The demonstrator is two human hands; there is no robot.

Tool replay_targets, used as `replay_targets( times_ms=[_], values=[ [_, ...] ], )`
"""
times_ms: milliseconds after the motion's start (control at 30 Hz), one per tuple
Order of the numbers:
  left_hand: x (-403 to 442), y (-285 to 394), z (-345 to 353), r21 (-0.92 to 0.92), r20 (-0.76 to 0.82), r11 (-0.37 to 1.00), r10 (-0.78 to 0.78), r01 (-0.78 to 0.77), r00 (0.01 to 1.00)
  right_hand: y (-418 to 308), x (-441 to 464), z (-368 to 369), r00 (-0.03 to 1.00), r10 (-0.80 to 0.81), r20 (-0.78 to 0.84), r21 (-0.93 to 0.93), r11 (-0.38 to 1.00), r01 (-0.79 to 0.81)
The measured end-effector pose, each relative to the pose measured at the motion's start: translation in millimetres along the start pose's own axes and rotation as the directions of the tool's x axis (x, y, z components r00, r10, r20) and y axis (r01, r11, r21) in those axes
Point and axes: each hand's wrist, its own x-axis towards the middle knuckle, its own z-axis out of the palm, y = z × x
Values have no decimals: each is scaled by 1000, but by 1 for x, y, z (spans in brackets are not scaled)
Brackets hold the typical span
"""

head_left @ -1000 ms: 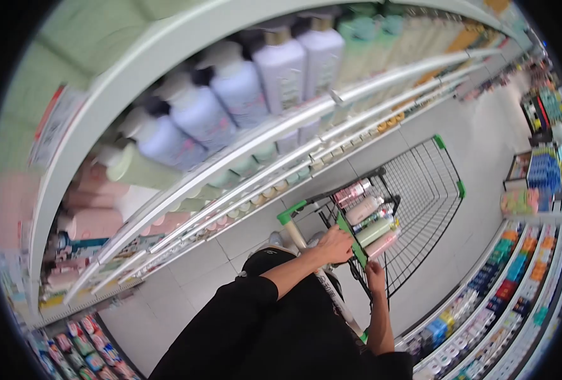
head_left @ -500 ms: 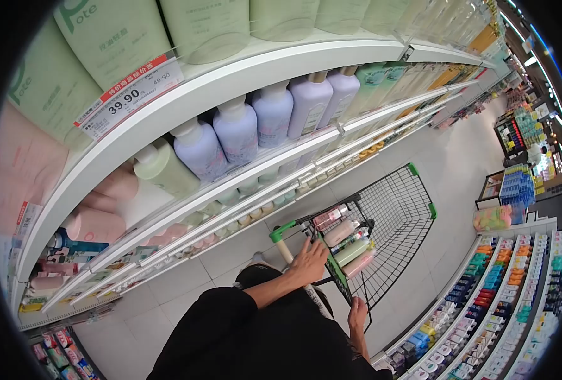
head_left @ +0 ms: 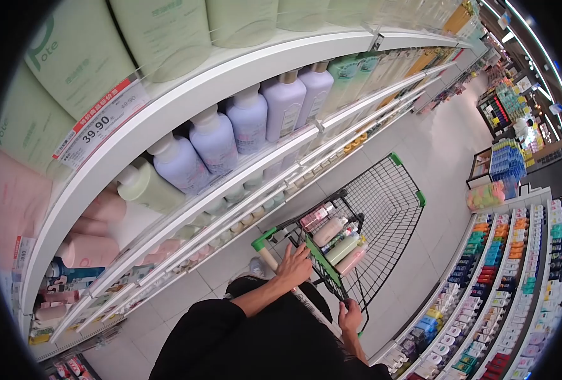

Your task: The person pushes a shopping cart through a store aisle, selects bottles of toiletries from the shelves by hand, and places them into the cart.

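Note:
My left hand (head_left: 293, 267) lies over the handle (head_left: 267, 258) of a shopping cart, its fingers bent forward across the bar. At the near right corner of the cart, my right hand (head_left: 349, 316) has its fingers curled round the end of the bar; part of that grip is hidden. The cart has a black wire basket (head_left: 388, 215) with green corners. In its near part lie several bottles, among them a pink one (head_left: 355, 258), a pale green one (head_left: 343, 249) and a beige-pink one (head_left: 330, 231).
A long white shelf (head_left: 167, 114) on the left carries lavender pump bottles (head_left: 212, 140), big pale green bottles (head_left: 167, 38) and a price label (head_left: 97, 126). Curved shelves with colourful small packs (head_left: 483, 278) line the right. Tiled floor (head_left: 426, 142) stretches ahead between them.
The view has turned a little, and the shelf and cart both sit farther left in it. Both hands remain at the cart's handle.

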Motion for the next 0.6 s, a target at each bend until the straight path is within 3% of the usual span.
replay_targets(
  times_ms=[300, 400, 467, 600],
  values=[
    [25, 7, 7, -35, 26, 999, 13, -12, 1000, 13, 19, -6, 1000, -10, -25, 29, 1000, 11],
    [37, 13, 12, -9, 10, 1000, 28, -28, 1000, 21, 31, -13, 1000, -1, -17, 36, 999, 1],
    [47, 23, 12, 123, 102, 991, 35, -47, 994, 29, 40, -17, 1000, 7, -11, 35, 999, -7],
    [72, 39, 17, 144, 125, 989, 17, -35, 992, 55, 65, -24, 1000, -17, -13, 85, 996, 18]
  ],
)
